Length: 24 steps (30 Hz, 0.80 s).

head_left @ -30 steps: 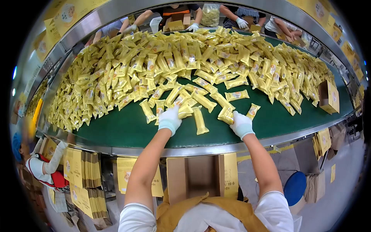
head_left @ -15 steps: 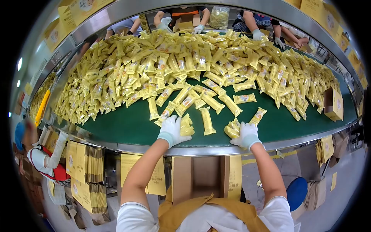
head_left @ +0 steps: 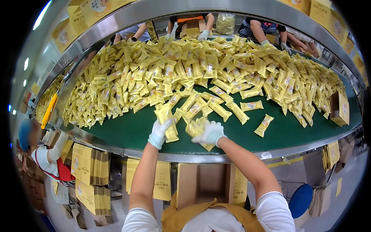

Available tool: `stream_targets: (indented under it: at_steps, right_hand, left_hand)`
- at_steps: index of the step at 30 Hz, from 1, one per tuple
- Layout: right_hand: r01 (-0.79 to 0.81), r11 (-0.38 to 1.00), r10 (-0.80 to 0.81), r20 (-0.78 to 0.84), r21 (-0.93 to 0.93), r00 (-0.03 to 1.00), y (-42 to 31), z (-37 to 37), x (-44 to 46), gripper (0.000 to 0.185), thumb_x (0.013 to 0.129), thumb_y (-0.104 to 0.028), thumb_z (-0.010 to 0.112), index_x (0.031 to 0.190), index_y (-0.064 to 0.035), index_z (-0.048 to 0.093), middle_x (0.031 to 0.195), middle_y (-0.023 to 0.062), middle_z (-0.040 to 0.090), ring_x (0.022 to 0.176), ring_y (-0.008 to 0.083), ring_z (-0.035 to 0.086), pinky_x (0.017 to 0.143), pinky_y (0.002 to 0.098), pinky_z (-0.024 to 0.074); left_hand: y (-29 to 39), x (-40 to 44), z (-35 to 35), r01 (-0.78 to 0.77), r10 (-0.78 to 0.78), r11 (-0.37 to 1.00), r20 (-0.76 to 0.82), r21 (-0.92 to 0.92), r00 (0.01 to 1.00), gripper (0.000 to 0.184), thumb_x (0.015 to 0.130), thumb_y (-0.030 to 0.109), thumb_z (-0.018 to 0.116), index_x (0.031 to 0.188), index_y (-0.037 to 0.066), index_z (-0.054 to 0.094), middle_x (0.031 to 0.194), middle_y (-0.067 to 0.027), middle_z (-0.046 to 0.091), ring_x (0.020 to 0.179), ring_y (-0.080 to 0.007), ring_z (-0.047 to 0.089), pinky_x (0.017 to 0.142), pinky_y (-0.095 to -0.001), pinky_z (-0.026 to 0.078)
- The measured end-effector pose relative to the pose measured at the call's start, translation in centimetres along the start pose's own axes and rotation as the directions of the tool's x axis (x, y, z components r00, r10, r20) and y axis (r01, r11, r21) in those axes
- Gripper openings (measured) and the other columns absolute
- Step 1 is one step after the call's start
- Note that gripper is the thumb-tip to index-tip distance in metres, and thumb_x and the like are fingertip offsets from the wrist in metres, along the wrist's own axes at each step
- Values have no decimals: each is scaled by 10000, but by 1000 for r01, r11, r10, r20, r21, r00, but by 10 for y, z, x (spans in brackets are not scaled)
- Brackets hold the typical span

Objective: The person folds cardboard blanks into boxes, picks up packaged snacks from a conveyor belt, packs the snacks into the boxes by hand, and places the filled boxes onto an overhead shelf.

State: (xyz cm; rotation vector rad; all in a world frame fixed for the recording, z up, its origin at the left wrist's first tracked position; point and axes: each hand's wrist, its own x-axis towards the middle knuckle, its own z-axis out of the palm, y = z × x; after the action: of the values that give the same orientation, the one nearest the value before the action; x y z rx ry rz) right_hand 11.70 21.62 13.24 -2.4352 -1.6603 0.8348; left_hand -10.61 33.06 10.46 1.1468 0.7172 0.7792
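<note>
My left hand (head_left: 157, 133), in a white glove, is closed around a few yellow snack packets (head_left: 165, 116) held upright above the green belt (head_left: 235, 141). To its right, my gloved right hand (head_left: 212, 132) grips more yellow packets (head_left: 196, 127), somewhat blurred by motion. The exact number in each hand cannot be told. Just beyond my hands, loose packets (head_left: 220, 111) lie on the belt in front of a large heap of the same packets (head_left: 185, 65). A single packet (head_left: 264, 125) lies apart on the right.
Below the belt's metal edge (head_left: 193, 157) stands an open cardboard box (head_left: 187, 183) before me. A small open box (head_left: 340, 109) sits at the belt's right end. Stacks of flat cartons (head_left: 91, 166) stand left, a blue stool (head_left: 300, 200) right. Co-workers' gloved hands (head_left: 203, 35) are across the heap.
My right hand has moved left toward my left hand, carrying packets. My left hand has raised packets off the belt. The packet that stood between my hands has left its place.
</note>
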Motion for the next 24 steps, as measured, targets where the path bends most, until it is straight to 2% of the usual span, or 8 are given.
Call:
stream_targets:
  at_steps: [2, 6, 8, 11, 12, 15, 19, 24]
  right_hand:
    - [190, 962, -187, 36, -194, 982, -3, 2, -18, 877, 603, -607, 788, 1256, -47, 615, 1233, 207, 571, 1177, 364, 527, 1011, 418, 433]
    - [471, 828, -466, 94, -303, 880, 33, 12, -32, 819, 567, -585, 803, 1156, -34, 666, 1180, 217, 548, 1093, 393, 558, 960, 440, 467]
    - [433, 859, -417, 118, -273, 901, 54, -6, -43, 793, 567, -546, 819, 1143, -25, 660, 1185, 226, 540, 1068, 398, 571, 938, 438, 486]
    - [358, 883, -376, -1, -303, 927, 103, -19, -53, 756, 562, -495, 838, 1120, -18, 658, 1181, 235, 534, 1032, 402, 592, 900, 431, 516]
    - [271, 906, -290, -11, -326, 957, 119, -22, -54, 780, 574, -488, 824, 1200, -62, 636, 1181, 204, 530, 1073, 385, 579, 945, 433, 488]
    - [139, 958, -187, -179, -251, 966, 162, -18, -64, 823, 580, -487, 817, 1248, -65, 585, 1242, 218, 502, 1129, 412, 525, 979, 460, 453]
    - [206, 939, -296, -341, -274, 892, 169, 0, -75, 820, 601, -493, 817, 1266, -81, 570, 1272, 214, 472, 1151, 411, 487, 996, 475, 399]
    - [231, 932, -310, -283, -280, 908, 162, -8, -80, 1099, 649, -537, 806, 1518, -112, 285, 1247, 200, 496, 1138, 375, 511, 982, 469, 405]
  left_hand:
    - [23, 13, 14, -5, 1, 999, 98, 36, 995, 594, 907, 322, 697, 1359, -11, 504, 1195, -114, 638, 1050, -196, 631, 898, -342, 525]
    - [44, 59, 62, 23, -114, 869, 155, 494, 981, 680, 841, 332, 785, 1357, -14, 509, 1187, -109, 659, 1030, -176, 634, 886, -319, 525]
    - [19, 93, 69, 8, -184, 768, 209, 641, 960, 806, 768, 394, 846, 1363, -28, 504, 1130, -111, 686, 976, -163, 652, 857, -306, 536]
    - [-9, 103, 90, -11, -194, 442, 108, 897, 975, 1015, 658, 512, 880, 1387, -66, 473, 1283, -222, 620, 1172, -289, 614, 1011, -347, 478]
    - [-21, 110, 87, -25, -220, 480, 148, 877, 964, 1092, 633, 580, 856, 1404, -79, 450, 1329, -269, 576, 1242, -359, 566, 1078, -367, 430]
    - [-9, 88, 99, -179, -178, 236, 223, 955, 958, 1116, 617, 599, 841, 1402, -87, 444, 1324, -272, 560, 1253, -370, 546, 1095, -367, 415]
    - [-4, 27, 113, -375, -204, -132, 345, 918, 916, 1018, 606, 575, 842, 1403, 42, 501, 1359, -226, 490, 1227, -394, 504, 1084, -431, 398]
    - [-10, -4, 118, -303, -139, -160, 282, 939, 949, 1273, 619, 609, 828, 1583, 92, 177, 1413, -224, 458, 1251, -398, 491, 1073, -459, 374]
